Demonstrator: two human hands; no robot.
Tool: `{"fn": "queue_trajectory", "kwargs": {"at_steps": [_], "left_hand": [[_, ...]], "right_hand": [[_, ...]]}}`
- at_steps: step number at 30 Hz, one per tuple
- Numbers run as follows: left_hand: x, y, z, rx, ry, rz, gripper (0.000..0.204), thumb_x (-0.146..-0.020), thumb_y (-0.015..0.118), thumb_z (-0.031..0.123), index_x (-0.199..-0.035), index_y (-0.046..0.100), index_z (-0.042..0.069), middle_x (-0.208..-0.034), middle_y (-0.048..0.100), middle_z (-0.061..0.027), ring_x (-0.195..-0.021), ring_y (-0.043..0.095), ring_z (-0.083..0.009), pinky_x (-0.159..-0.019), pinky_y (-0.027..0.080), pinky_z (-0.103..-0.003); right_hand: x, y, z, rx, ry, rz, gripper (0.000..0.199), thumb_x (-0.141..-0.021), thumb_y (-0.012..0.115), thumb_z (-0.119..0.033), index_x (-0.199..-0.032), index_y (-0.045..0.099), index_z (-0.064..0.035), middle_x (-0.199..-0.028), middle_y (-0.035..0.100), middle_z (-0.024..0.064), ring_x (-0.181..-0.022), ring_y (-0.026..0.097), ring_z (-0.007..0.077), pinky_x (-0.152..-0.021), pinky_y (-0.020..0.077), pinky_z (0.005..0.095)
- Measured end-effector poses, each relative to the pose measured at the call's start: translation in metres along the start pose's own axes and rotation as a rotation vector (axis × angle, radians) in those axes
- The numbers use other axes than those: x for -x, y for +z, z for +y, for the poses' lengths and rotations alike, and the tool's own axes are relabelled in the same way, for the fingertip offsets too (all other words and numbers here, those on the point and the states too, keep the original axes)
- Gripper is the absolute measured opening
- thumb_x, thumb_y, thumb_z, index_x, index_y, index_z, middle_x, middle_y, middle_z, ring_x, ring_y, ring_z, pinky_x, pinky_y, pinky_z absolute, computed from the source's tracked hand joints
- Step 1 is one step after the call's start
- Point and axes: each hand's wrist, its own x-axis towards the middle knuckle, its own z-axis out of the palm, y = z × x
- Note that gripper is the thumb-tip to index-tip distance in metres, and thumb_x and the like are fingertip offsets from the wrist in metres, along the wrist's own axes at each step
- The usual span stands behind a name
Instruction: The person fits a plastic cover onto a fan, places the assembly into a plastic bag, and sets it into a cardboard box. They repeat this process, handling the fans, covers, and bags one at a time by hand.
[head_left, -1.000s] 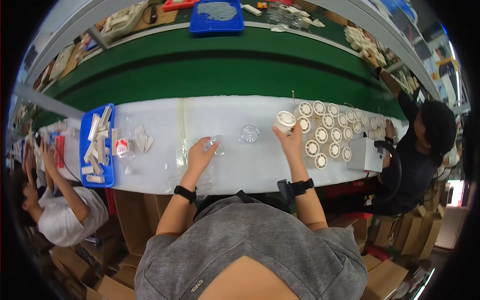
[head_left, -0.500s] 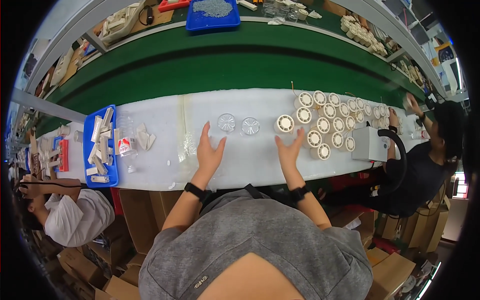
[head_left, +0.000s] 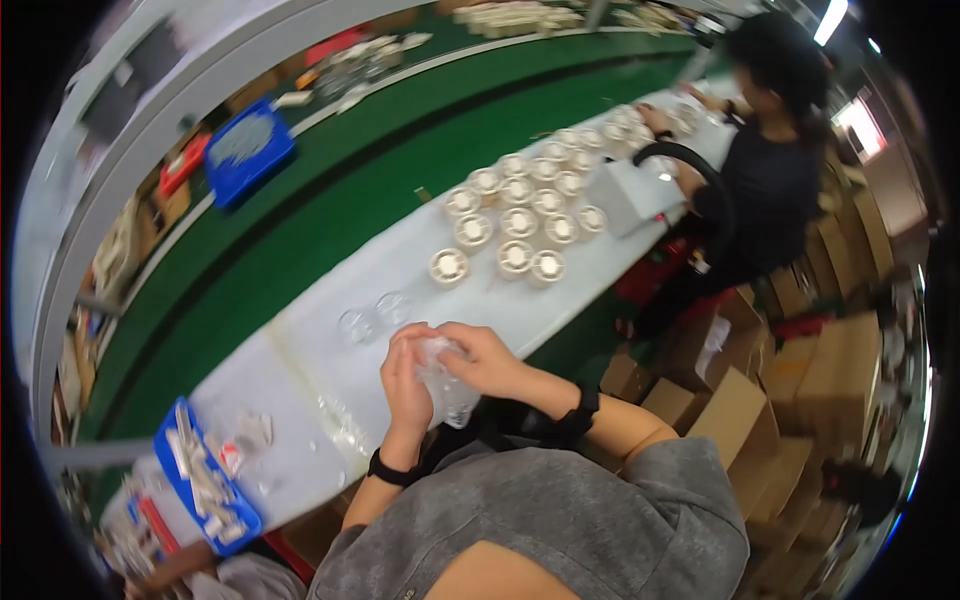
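Observation:
Both my hands are raised close to my chest, over the near edge of the white table. My left hand and my right hand together hold a crumpled clear plastic bag between them. Two clear round lids lie on the table just beyond my hands. Farther right stands a group of several round white parts in rows.
A blue tray with white pieces sits at the table's left end. A green conveyor belt runs behind the table, with a blue bin past it. A person in dark clothes works at the right. Cardboard boxes stand on the floor.
My hands have left the table top, come together near my chest and taken hold of the clear plastic bag. The view has swung and tilted to the right.

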Motion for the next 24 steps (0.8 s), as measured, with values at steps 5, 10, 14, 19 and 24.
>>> {"fn": "queue_trajectory", "kwargs": {"at_steps": [5,10,14,19,24], "left_hand": [[0.003,0.066,0.016,0.697,-0.563,0.065,0.027,-0.088,0.034,0.024,-0.073,0.045,0.004,-0.086,0.053,-0.0084,-0.084,0.052,-0.0222,-0.075,0.041,-0.031],[0.018,0.122,-0.012,0.648,-1.056,-0.246,0.021,-0.087,0.038,0.023,-0.081,0.049,0.006,-0.083,0.054,-0.0067,-0.079,0.053,-0.0181,-0.068,0.043,-0.03],[0.025,0.157,-0.082,0.582,-1.105,-0.616,0.021,-0.086,0.041,0.026,-0.08,0.051,0.008,-0.07,0.052,-0.0027,-0.062,0.05,-0.0115,-0.05,0.039,-0.023],[0.104,0.249,-0.079,0.302,-1.248,-0.689,0.025,-0.084,0.044,0.032,-0.074,0.049,0.01,-0.054,0.044,0.0009,-0.045,0.036,-0.007,-0.038,0.024,-0.018],[0.218,0.347,-0.072,-0.601,-1.218,-1.073,0.023,-0.075,0.061,0.026,-0.063,0.052,0.009,-0.053,0.043,0.0022,-0.05,0.04,-0.0071,-0.047,0.031,-0.02]], "right_hand": [[0.028,-0.015,0.005,0.489,-0.349,0.394,0.019,-0.068,0.054,-0.012,-0.086,0.055,-0.0066,-0.081,0.054,0.0094,-0.073,0.053,0.0255,-0.065,0.041,0.0365],[0.1,-0.083,0.013,0.81,-0.559,0.52,0.018,-0.067,0.056,-0.016,-0.083,0.055,-0.0074,-0.085,0.052,0.0095,-0.082,0.05,0.0275,-0.07,0.0381,0.0406],[0.208,-0.179,0.022,0.654,-0.484,0.785,0.021,-0.066,0.058,-0.017,-0.083,0.055,-0.0063,-0.083,0.053,0.009,-0.079,0.05,0.029,-0.071,0.0396,0.0388],[0.473,-0.29,0.13,0.184,0.097,1.908,0.012,-0.081,0.05,-0.011,-0.09,0.054,-0.0035,-0.079,0.055,0.0014,-0.076,0.051,0.0091,-0.066,0.0413,0.0226],[0.735,-0.295,0.266,-0.19,0.671,2.415,0.014,-0.079,0.049,-0.015,-0.087,0.056,-0.0057,-0.072,0.057,0.003,-0.066,0.054,0.0088,-0.05,0.0406,0.0225]]}}
